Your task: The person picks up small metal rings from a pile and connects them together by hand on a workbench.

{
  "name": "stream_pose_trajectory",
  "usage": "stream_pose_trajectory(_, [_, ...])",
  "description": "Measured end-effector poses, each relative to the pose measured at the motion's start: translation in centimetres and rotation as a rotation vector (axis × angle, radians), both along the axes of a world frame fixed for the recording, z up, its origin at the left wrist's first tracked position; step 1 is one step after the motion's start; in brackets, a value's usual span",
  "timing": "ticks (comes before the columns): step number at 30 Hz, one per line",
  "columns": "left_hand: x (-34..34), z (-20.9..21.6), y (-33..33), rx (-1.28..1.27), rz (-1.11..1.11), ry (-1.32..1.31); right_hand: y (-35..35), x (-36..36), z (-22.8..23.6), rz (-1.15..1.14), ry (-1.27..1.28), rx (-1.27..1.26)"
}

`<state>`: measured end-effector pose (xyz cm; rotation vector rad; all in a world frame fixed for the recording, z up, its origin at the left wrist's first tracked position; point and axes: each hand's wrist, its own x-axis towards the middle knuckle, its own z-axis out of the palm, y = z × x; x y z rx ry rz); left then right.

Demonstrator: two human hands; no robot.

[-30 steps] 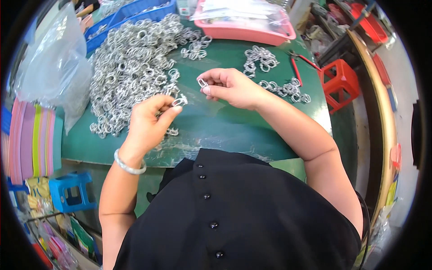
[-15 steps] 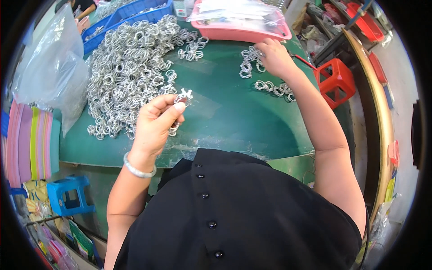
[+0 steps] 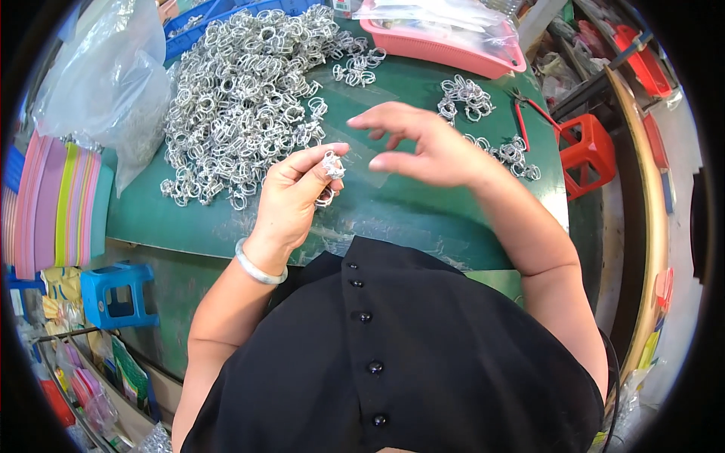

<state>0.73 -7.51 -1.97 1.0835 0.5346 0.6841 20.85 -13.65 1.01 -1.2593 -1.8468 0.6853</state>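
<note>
Between thumb and forefinger, my left hand (image 3: pixel 287 200) pinches a few silver wire rings (image 3: pixel 333 164); one ring dangles below the fingers, and a pale bangle circles that wrist. To its right, my right hand (image 3: pixel 430 151) is raised over the table, fingers stretched apart and with nothing in them. A large heap of silver rings (image 3: pixel 234 106) lies beyond and left of my left hand. Past my right hand sit two smaller clusters, one of silver rings (image 3: pixel 467 98) and a nearer one of silver rings (image 3: pixel 517 158), partly hidden by my wrist.
Red-handled pliers (image 3: pixel 522 127) lie near the green table's (image 3: pixel 423 234) right edge. At the back stand a pink basket (image 3: pixel 438 49) with plastic bags and a blue crate (image 3: pixel 181 41). A clear plastic bag (image 3: pixel 98 98) is at left. Red (image 3: pixel 593 151) and blue (image 3: pixel 117 294) stools flank the table.
My right hand has come away from the far ring cluster and moved left toward my left hand, its fingers spreading. The left hand keeps its pinch on the rings. The whole view has shifted slightly.
</note>
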Motion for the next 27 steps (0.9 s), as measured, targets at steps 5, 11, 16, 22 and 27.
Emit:
stream_pose_trajectory(5, [-0.2, -0.1, 0.1, 0.092, -0.035, 0.056, 0.6, -3.0, -1.8, 0.074, 0.145, 0.105])
stream_pose_trajectory(11, [0.0, -0.3, 0.3, 0.095, -0.046, 0.143, 0.7, -3.1, -3.9, 0.007, 0.226, 0.132])
stream_pose_trajectory(16, [0.4, 0.0, 0.3, 0.056, -0.018, 0.137, 0.6, -2.4, -4.2, -0.005, 0.237, 0.092])
stream_pose_trajectory(22, [0.0, -0.3, 0.7, 0.08, 0.002, 0.155, 0.5, -2.4, -4.1, -0.076, 0.287, 0.007])
stream_pose_trajectory(27, [0.2, 0.1, 0.5, 0.128, -0.001, 0.185, 0.5, -2.4, -4.4, -0.126, 0.246, -0.018])
